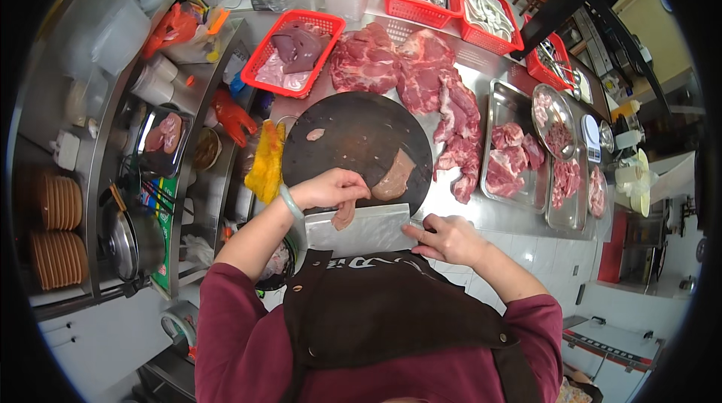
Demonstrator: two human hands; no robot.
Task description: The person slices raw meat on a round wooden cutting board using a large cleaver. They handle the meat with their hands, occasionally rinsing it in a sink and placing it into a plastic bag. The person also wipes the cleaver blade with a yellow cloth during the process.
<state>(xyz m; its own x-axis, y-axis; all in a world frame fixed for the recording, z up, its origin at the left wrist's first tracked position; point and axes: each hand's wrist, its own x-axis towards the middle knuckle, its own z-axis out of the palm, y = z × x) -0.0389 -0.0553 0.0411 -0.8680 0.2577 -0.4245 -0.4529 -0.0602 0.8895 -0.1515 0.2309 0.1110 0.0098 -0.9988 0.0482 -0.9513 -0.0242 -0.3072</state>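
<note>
My left hand (333, 189) pinches a thin slice of meat (343, 215), which hangs down over the broad face of a cleaver (378, 228). The cleaver's wide blade lies at the near edge of a round dark cutting board (355, 126). At the blade's right end is my right hand (451, 238), gripping the cleaver; its handle is mostly hidden. A larger piece of pale brownish meat (395, 177) rests on the board's right side. Toward the upper left of the board lies a small scrap of meat (315, 134).
Behind the board, large raw meat cuts (364, 59) lie on a steel counter, beside a red basket (248, 73) holding liver-like meat. Metal trays (522, 183) of meat stand at right. A yellow cloth (265, 163) sits left of the board, near steel shelves (186, 222).
</note>
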